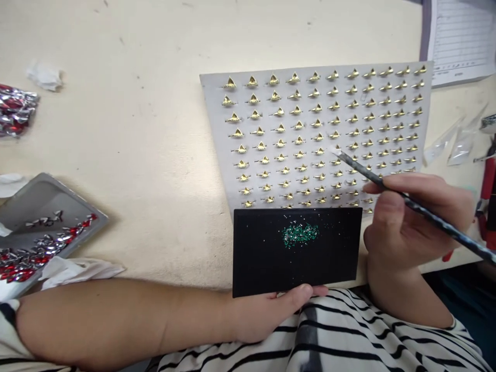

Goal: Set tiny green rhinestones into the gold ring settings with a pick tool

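Clearly, the right hand's fingers [389, 206] pinch a dark pen-like tool [422, 209], its white tip over rows of gold pieces [299, 139]. The left hand [289, 305], thumb on top, grips the near edge of a black tray [267, 268] bearing green specks [300, 235].

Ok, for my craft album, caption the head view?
Right hand holds a slender dark tool over small golden metal pieces; left hand, a black rectangular board bearing green specks.

Open tabletop [155, 124] between tray [34, 199] and sheet [222, 155]
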The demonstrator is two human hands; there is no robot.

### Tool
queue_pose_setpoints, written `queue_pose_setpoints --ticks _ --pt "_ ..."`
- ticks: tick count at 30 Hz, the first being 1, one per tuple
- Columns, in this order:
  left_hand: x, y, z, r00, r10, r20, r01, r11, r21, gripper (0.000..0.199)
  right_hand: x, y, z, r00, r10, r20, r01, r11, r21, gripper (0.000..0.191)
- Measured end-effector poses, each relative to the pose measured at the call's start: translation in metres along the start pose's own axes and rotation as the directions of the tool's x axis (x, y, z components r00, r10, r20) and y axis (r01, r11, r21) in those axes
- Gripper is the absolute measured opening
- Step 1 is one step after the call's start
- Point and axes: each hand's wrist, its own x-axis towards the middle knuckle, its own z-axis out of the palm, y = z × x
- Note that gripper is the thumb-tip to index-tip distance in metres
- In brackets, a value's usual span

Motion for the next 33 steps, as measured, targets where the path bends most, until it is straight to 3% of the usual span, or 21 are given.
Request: queue_pose_setpoints --ticks 2,4,11,19,33 --pt "0.0 0.0 -0.001 1.0 -0.005 0.014 0.005 1.0 0.007 0.077 0.002 -0.002 0.009 0.995 0.04 -0.094 -0.036 0.998 0.044 0.025" --pt "0.0 0.001 -0.001 0.998 -0.031 0.05 0.031 0.999 0.01 0.08 0.003 -0.007 0.014 0.991 0.076 -0.114 -0.069 0.996 0.064 0.023" --pt "-0.002 0.003 -0.001 1.0 -0.021 0.006 0.021 1.0 0.017 0.084 0.006 -0.011 0.013 0.999 0.053 0.005 -0.053 0.998 -0.027 0.035" --pt "0.002 -0.006 0.002 1.0 -0.002 -0.022 0.002 1.0 0.006 0.085 0.008 -0.009 0.019 0.998 0.04 -0.042 -0.042 0.997 -0.058 0.032" --pt "0.0 0.004 0.0 0.999 -0.028 0.017 0.028 0.999 -0.022 0.087 0.006 -0.008 0.02 0.998 0.051 -0.041 -0.053 0.997 -0.052 0.029"
